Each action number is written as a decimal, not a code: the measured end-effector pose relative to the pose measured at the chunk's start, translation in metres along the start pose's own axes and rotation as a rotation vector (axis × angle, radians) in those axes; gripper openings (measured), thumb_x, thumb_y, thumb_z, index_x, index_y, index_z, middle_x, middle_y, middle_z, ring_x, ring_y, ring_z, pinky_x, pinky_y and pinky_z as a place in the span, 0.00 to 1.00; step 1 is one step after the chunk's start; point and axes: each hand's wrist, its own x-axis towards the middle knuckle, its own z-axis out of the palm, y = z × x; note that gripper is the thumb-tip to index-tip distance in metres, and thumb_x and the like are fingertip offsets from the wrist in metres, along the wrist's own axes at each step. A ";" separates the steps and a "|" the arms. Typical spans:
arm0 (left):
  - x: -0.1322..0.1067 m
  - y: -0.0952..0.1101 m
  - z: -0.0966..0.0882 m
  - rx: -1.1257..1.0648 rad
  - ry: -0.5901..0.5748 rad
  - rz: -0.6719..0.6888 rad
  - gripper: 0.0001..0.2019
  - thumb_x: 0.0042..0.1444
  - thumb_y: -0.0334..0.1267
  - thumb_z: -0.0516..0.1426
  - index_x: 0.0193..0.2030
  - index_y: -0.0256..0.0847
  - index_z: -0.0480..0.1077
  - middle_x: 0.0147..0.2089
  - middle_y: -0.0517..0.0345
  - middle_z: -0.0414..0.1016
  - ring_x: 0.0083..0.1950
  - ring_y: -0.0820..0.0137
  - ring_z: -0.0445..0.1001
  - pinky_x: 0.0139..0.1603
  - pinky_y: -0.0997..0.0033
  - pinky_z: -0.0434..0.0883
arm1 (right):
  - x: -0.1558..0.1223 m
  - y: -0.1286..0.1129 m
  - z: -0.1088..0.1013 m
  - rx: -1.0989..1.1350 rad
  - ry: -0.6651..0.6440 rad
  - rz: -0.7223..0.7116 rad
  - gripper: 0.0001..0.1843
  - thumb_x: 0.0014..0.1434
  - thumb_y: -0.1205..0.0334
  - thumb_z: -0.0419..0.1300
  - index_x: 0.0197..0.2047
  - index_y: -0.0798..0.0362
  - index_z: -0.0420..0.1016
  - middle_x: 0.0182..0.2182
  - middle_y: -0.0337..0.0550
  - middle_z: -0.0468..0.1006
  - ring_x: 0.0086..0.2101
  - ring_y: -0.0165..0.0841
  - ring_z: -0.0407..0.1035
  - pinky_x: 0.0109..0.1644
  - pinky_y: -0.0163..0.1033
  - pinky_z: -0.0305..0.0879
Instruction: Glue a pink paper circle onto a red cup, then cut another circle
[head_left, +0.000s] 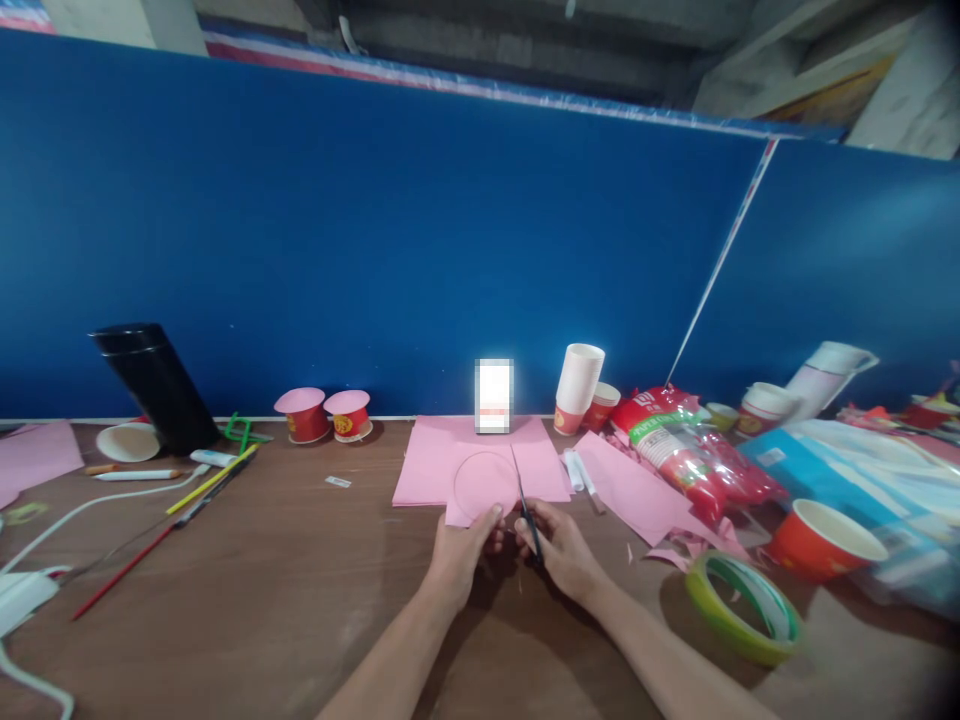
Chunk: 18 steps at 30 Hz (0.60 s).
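The left hand (461, 555) pinches the near edge of a piece of pink paper (484, 488) marked with a circle, which extends forward from its fingers. The right hand (561, 548) grips scissors (531, 530) at the paper's right side, above the counter (300, 590).

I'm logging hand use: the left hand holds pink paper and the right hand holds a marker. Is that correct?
Not quite: the head view shows the right hand holding scissors instead. The left hand does hold pink paper.
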 end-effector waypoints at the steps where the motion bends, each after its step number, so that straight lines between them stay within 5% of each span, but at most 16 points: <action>1: 0.000 0.000 0.000 -0.003 -0.003 -0.002 0.18 0.37 0.44 0.62 0.31 0.29 0.72 0.24 0.52 0.73 0.22 0.74 0.69 0.22 0.76 0.67 | 0.000 0.000 0.000 -0.003 0.003 0.003 0.16 0.53 0.58 0.56 0.44 0.56 0.65 0.25 0.37 0.67 0.24 0.26 0.61 0.26 0.30 0.61; 18: -0.001 0.001 0.000 0.026 0.018 -0.029 0.17 0.38 0.44 0.62 0.28 0.29 0.72 0.22 0.53 0.72 0.21 0.75 0.68 0.22 0.76 0.66 | 0.000 -0.003 0.000 -0.039 0.022 0.020 0.16 0.53 0.56 0.56 0.44 0.55 0.66 0.23 0.36 0.67 0.23 0.26 0.61 0.25 0.30 0.60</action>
